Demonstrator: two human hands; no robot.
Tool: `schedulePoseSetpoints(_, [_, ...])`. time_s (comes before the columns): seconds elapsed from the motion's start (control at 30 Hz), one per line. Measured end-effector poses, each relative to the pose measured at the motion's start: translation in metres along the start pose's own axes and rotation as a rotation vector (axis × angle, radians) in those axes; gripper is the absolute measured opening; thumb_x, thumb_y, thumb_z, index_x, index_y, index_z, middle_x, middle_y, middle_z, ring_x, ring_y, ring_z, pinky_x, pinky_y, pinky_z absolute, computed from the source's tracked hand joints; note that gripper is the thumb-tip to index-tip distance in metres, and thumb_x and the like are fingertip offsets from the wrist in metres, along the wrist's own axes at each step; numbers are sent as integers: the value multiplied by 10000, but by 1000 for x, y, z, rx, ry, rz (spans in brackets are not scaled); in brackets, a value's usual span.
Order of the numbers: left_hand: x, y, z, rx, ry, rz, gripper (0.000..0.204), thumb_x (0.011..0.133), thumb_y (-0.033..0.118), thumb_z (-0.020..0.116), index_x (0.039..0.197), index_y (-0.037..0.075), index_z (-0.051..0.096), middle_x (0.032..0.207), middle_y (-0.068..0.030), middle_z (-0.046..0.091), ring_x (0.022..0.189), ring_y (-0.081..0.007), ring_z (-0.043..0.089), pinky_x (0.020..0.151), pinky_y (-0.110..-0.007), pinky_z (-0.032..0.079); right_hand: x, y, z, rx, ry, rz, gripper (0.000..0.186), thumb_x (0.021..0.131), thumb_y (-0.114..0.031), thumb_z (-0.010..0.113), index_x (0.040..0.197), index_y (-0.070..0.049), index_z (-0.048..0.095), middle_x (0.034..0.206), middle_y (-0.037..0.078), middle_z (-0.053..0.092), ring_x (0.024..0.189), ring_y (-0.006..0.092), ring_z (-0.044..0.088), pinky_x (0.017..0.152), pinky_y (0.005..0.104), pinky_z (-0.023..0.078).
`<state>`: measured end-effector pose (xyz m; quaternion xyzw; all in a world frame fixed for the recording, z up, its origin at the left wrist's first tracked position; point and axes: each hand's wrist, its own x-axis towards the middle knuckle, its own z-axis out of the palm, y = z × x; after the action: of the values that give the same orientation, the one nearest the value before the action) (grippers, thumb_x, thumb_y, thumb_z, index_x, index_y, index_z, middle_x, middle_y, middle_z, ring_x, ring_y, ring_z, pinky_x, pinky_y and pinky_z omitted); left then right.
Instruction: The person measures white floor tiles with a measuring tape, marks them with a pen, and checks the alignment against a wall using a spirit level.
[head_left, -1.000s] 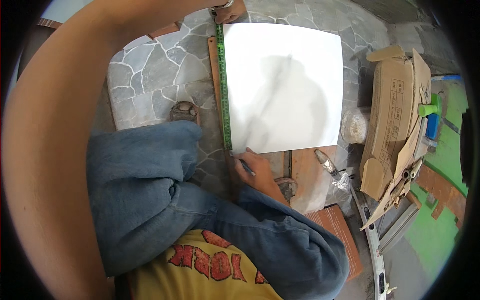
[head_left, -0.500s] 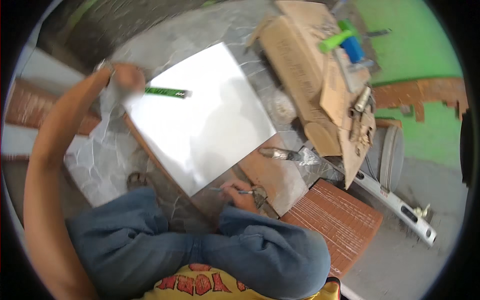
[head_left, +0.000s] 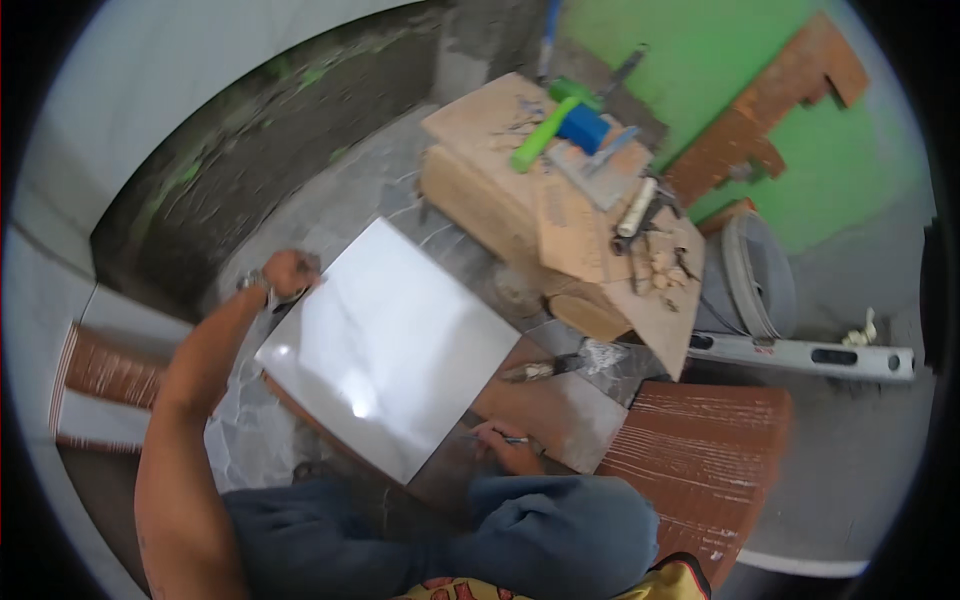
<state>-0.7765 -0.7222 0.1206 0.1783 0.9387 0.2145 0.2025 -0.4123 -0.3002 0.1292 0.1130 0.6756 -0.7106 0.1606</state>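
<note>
Along the upper-left edge of a glossy white square tile (head_left: pixel 395 340), the left hand (head_left: pixel 289 274) bends its fingers, any hold unclear, while the right hand (head_left: pixel 503 447) pinches a slim grey pen (head_left: pixel 516 440).

On my right I see a cardboard box (head_left: pixel 475 205) bearing a green handle (head_left: pixel 543 137) and a blue block (head_left: pixel 583 128), and a grey bucket (head_left: pixel 772 275) beside a spirit level (head_left: pixel 868 360).

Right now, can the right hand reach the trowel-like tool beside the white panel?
Probably yes: the right hand is near the trowel-like tool with nothing visibly between, though it holds a pen-like tool.
</note>
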Motion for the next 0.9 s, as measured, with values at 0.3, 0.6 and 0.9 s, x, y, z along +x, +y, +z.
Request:
schedulePoseSetpoints(0.3, [78, -51, 24, 363, 456, -305, 288, 959, 174, 545, 1213, 137, 677, 1218, -193, 628, 1093, -377, 637, 892, -498, 546, -41, -119, -107, -856, 645, -792, 300, 1045, -136, 452, 1270, 16, 580, 1149, 136, 653, 985, 205, 628, 870, 367, 498])
schedulePoseSetpoints(0.6, [97, -27, 41, 462, 587, -236, 400, 1039, 346, 493, 1359, 113, 552, 1279, -180, 567, 1188, -355, 568, 982, -528, 470, -164, -228, -357, -517, 1860, -446, 608, 916, -411, 711, 1195, 110, 566, 992, 152, 658, 753, 204, 631, 690, 347, 525])
schedulePoseSetpoints(0.9, [62, 29, 35, 155, 724, 101, 240, 979, 250, 553, 1065, 84, 703, 1094, -155, 655, 1019, -359, 612, 880, -533, 447, -165, -297, -314, -655, 1603, -294, 389, 927, -334, 709, 1074, 27, 715, 905, 113, 680, 825, 230, 630, 762, 389, 515])
